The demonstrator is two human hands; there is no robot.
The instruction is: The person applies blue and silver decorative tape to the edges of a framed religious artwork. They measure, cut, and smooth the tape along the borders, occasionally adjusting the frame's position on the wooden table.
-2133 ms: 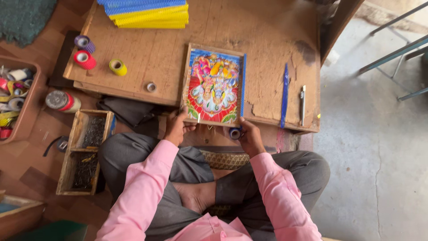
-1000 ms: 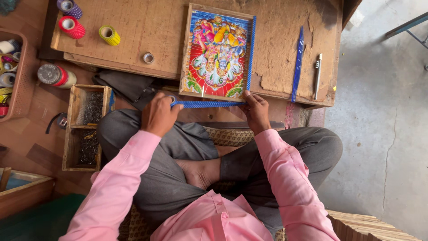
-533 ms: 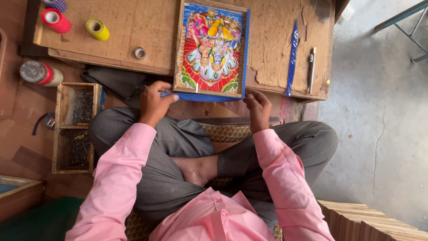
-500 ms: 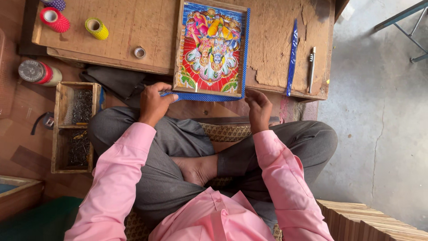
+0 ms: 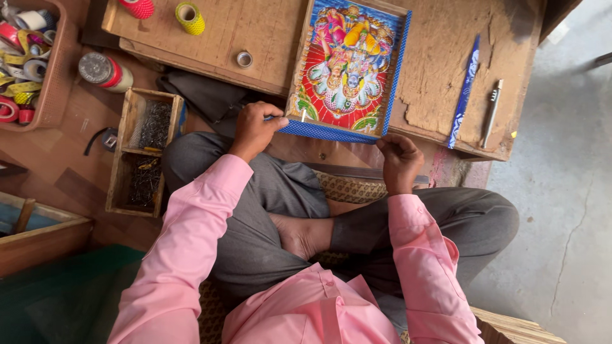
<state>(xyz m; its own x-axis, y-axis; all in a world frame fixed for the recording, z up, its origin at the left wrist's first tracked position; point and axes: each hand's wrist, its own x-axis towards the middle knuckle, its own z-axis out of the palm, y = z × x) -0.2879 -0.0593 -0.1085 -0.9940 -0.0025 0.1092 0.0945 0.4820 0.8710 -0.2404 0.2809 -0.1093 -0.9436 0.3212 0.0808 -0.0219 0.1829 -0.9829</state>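
A person in a pink shirt sits cross-legged at a low wooden board (image 5: 255,32). A colourful framed picture (image 5: 347,67) lies flat on the board, its near edge flush with the board's near edge and wrapped in blue dotted tape (image 5: 325,132). The left hand (image 5: 255,127) is closed in a pinch on the near left corner of the picture, fingertips pressing the tape there. The right hand (image 5: 400,156) is curled at the near right corner, fingers folded on the tape's end just below the board's edge.

Right of the picture, bare wood leaves room up to a blue tape strip (image 5: 463,92) and a metal cutter (image 5: 491,113), both lying close to the board's right edge. Left of the picture the board is open apart from a small tape ring (image 5: 244,59), with a yellow tape roll (image 5: 190,17) and a red one (image 5: 140,7) at the far edge. On the floor by the left knee stands a wooden nail box (image 5: 141,150).
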